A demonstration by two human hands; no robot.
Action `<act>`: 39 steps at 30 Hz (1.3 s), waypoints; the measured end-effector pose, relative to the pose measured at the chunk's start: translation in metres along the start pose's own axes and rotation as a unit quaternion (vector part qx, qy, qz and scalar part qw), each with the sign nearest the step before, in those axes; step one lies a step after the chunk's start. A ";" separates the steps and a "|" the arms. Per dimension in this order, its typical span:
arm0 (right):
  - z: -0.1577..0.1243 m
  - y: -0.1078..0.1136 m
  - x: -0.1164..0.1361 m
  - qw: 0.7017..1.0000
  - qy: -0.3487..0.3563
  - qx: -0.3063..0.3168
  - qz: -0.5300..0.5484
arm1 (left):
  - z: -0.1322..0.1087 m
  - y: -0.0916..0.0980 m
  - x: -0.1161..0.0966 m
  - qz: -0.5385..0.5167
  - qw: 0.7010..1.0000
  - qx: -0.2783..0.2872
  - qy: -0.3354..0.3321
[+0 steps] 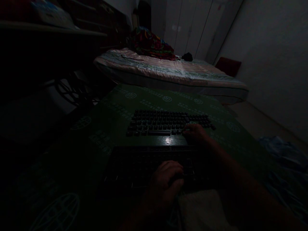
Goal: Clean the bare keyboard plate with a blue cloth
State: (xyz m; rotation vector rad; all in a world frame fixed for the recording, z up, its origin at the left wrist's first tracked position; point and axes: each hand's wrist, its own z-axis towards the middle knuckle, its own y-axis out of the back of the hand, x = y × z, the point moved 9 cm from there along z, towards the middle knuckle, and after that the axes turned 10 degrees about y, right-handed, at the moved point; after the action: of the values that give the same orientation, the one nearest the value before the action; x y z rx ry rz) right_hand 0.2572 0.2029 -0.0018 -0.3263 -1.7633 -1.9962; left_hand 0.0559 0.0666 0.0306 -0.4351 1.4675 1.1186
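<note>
Loose black keycaps (158,122) lie in keyboard order on a green table (106,112), with a long space bar (159,132) in the front row. Nearer to me is a black keyboard base (134,160), its details mostly lost in the dark. Over the base's middle rests my left hand (167,179), fingers loosely curved and the thumb apart from them; nothing shows in it. At the right end of the front keycap row, my right hand (196,132) pinches with its fingertips at a keycap, which the fingers largely hide.
A pale cloth (202,208) lies at the near side, below the base. Beyond the table stands a bed (154,69) with a patterned blanket (151,45). To the left is a dark desk (48,30), and bluish fabric (284,150) lies at the right. The light is very dim.
</note>
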 end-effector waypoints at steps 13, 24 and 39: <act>0.000 -0.003 0.000 1.000 0.001 0.009 0.002 | 0.001 0.000 0.000 0.008 1.000 -0.002 -0.006; 0.001 -0.004 -0.002 1.000 0.011 -0.004 0.014 | 0.001 0.000 -0.001 0.008 1.000 0.001 -0.001; -0.090 0.091 0.042 0.956 -0.056 -0.274 0.090 | 0.001 -0.004 -0.005 0.060 0.998 0.010 -0.024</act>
State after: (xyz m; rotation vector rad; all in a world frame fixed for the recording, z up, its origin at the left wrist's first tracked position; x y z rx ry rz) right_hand 0.2751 0.0997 0.0832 -0.7582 -1.1531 -2.3330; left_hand 0.0611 0.0643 0.0340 -0.3079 1.4779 1.2004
